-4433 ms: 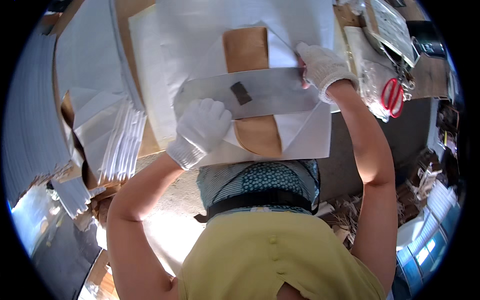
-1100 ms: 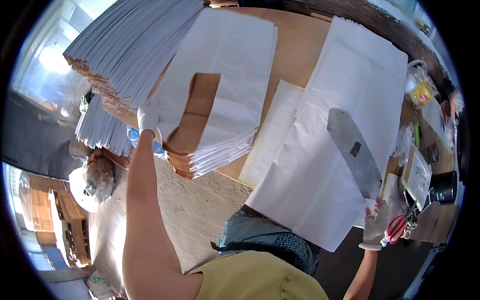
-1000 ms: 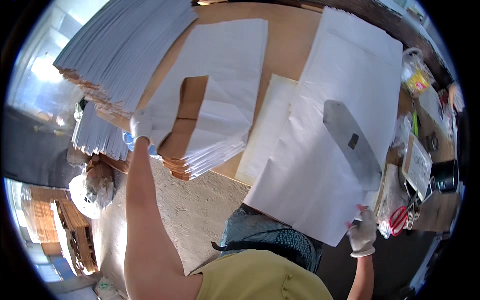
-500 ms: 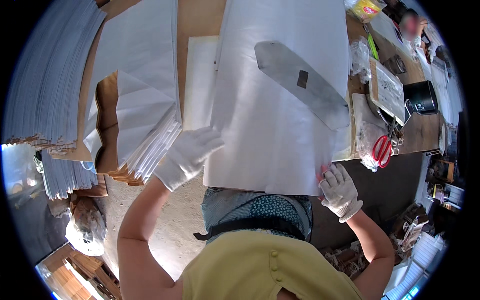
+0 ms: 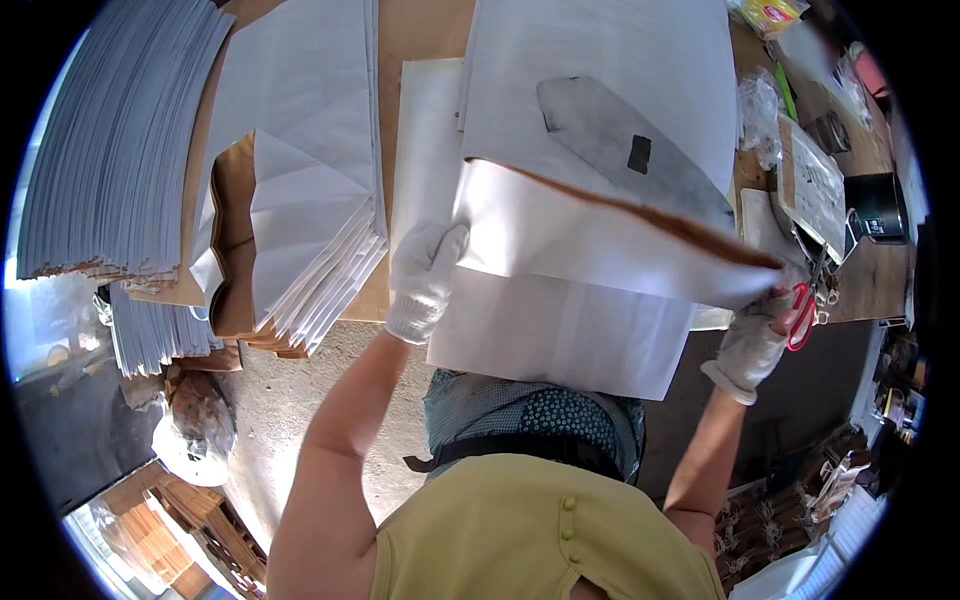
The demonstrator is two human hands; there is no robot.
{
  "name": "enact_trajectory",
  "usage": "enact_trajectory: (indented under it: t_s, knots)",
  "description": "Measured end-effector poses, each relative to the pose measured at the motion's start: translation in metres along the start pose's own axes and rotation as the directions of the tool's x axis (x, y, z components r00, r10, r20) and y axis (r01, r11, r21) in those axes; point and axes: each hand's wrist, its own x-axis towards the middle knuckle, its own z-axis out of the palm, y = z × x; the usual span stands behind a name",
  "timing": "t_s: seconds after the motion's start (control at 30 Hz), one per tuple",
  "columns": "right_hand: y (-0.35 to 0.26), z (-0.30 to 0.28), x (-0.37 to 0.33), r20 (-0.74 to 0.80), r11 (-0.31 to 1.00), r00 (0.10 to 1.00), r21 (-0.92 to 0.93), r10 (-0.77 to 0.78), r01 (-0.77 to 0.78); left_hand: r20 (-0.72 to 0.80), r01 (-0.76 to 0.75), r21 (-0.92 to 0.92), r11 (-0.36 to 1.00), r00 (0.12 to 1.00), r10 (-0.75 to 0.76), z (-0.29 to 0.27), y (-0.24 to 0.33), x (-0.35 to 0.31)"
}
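A large white paper bag with a brown inner layer lies in front of me, its near end raised and curling away in a fold. My left hand, in a white glove, pinches the left edge of that fold between thumb and fingers. At the fold's right corner, my gloved right hand grips the paper; some of its fingertips are hidden. A flat grey plate with a dark square mark rests on the paper behind the fold, which partly covers it. Another white sheet shows below, overhanging the table's near edge.
To the left are a pile of white paper bags with folded ends and a tall stack of white paper. Red-handled scissors hang close by my right hand, near a black cup and a clear plastic bag.
Both hands have moved up and away from me, the right one also outward. The near end of the paper has been lifted and folded back toward the grey plate.
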Motion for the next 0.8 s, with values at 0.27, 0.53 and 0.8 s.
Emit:
enact_trajectory:
  t_s: [0.27, 0.53, 0.8]
  knots:
    - [0.064, 0.014, 0.016, -0.058, 0.677, 0.988, -0.723, 0.141, -0.139, -0.042, -0.278, 0.574, 0.771, 0.93, 0.366, 0.011, -0.012, 0.007]
    - [0.061, 0.031, 0.03, 0.117, 0.259, 0.973, -0.964, 0.2, 0.063, 0.109, -0.277, 0.77, 0.574, 0.945, 0.31, 0.014, -0.008, 0.02]
    - [0.043, 0.043, 0.043, 0.037, 0.257, 0.926, -0.964, 0.375, -0.065, 0.359, -0.689, 0.513, 0.513, 0.715, 0.6, 0.057, 0.001, 0.037]
